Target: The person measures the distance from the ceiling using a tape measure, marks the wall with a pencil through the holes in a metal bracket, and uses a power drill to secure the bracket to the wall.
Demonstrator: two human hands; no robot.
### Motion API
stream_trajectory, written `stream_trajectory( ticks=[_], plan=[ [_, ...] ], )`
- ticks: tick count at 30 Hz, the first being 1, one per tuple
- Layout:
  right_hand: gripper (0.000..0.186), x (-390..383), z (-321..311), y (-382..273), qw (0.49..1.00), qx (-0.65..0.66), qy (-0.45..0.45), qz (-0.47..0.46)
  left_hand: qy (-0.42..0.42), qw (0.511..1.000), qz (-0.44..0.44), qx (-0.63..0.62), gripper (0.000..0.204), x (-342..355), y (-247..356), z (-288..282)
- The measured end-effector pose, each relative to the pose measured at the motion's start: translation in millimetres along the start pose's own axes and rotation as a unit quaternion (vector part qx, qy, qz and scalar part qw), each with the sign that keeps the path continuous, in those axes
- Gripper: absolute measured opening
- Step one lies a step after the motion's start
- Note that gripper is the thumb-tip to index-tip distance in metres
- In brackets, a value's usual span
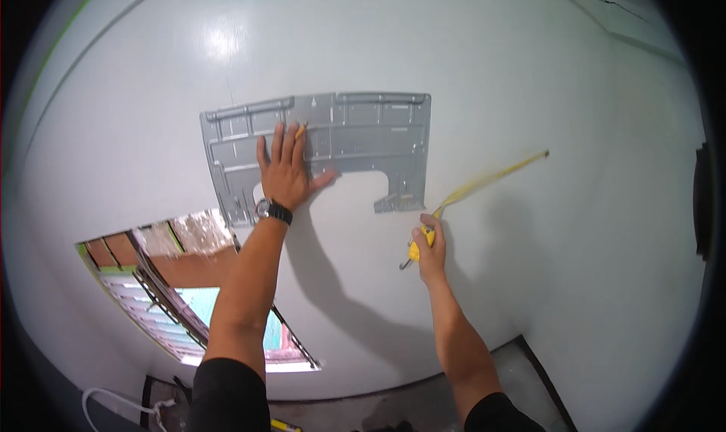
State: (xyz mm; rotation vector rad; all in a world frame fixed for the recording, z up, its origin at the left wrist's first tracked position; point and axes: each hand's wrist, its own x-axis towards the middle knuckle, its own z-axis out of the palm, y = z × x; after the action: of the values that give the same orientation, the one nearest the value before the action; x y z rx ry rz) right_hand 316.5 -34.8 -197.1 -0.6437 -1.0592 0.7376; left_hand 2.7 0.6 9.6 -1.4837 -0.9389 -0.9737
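A grey metal mounting plate (363,133), shaped like a wide arch with ribs and slots, lies against the white wall. My left hand (284,171) presses on its left half, fingers spread flat and the thumb stretched to the right. By the index fingertip shows a small yellowish stick-like piece (301,130); whether the fingers pinch it cannot be told. Below the plate's lower right corner, my right hand (431,247) is wrapped round a yellow tape measure (420,244). Its blade (491,178) runs out to the upper right, blurred, ending over the wall.
A window opening (166,281) with louvred slats and bare brownish panels lies at the lower left. White tubing (113,399) hangs in the lower left corner. A yellow object (285,426) is at the bottom edge. Something dark (703,201) stands at the far right.
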Motion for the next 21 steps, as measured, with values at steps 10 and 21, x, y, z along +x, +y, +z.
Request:
stream_trajectory(
  ticks=[10,21],
  plan=[
    [0.047,35,12,-8,0.994,-0.040,-0.051,-0.085,0.009,1.000,0.000,-0.005,0.109,-1,6,-4],
    [0.053,37,28,-3,0.994,-0.022,-0.071,-0.083,0.000,0.999,-0.009,-0.031,0.122,-11,-13,-5]
  ],
)
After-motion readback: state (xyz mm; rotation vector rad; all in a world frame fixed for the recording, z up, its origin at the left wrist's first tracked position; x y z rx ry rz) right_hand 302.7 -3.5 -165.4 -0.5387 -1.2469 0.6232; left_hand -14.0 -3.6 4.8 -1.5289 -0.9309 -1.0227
